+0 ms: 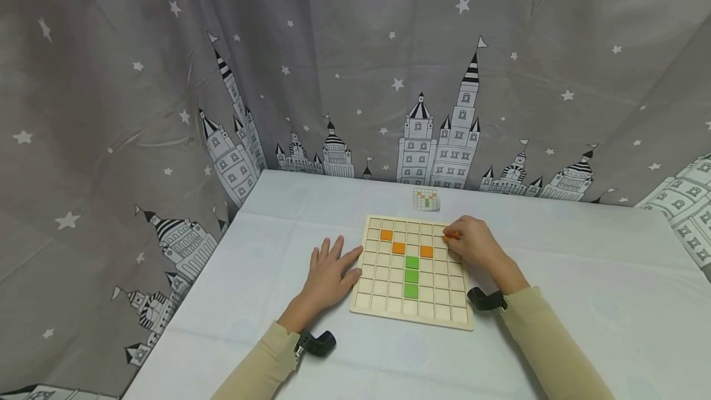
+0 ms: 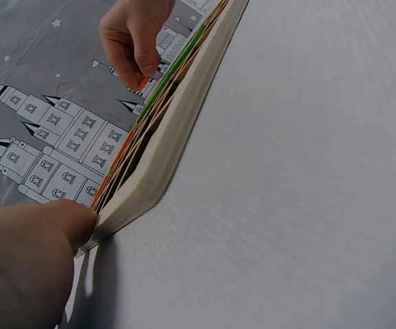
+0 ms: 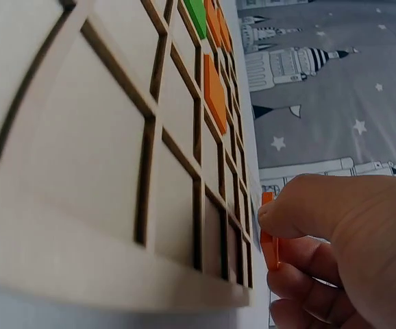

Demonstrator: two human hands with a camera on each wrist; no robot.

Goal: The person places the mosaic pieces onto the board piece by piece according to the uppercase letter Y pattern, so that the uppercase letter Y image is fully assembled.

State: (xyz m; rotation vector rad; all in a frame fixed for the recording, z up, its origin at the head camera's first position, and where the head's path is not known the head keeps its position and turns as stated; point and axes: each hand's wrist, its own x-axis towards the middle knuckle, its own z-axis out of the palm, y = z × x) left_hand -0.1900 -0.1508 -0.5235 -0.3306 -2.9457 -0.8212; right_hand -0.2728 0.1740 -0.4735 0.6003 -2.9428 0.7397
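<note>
A square wooden grid board (image 1: pixel 383 304) lies flat on the white table. Three orange tiles, one of them this orange tile (image 1: pixel 386 235), sit in its upper squares. Below them, three green tiles, among them this green tile (image 1: pixel 411 276), form a column. Over the board's upper right corner, my right hand (image 1: pixel 472 239) pinches another orange tile (image 3: pixel 269 233) between thumb and fingers, tilted on edge. My left hand (image 1: pixel 328 276) lies with fingers spread at the board's left edge; its thumb (image 2: pixel 75 219) touches that edge in the left wrist view.
Behind the board lies a small pattern card (image 1: pixel 426 199) showing a coloured grid. A grey curtain (image 1: pixel 344 48) printed with castles and stars hangs along the back and left of the table. Black wrist cameras, such as this camera (image 1: pixel 321 344), sit on both wrists.
</note>
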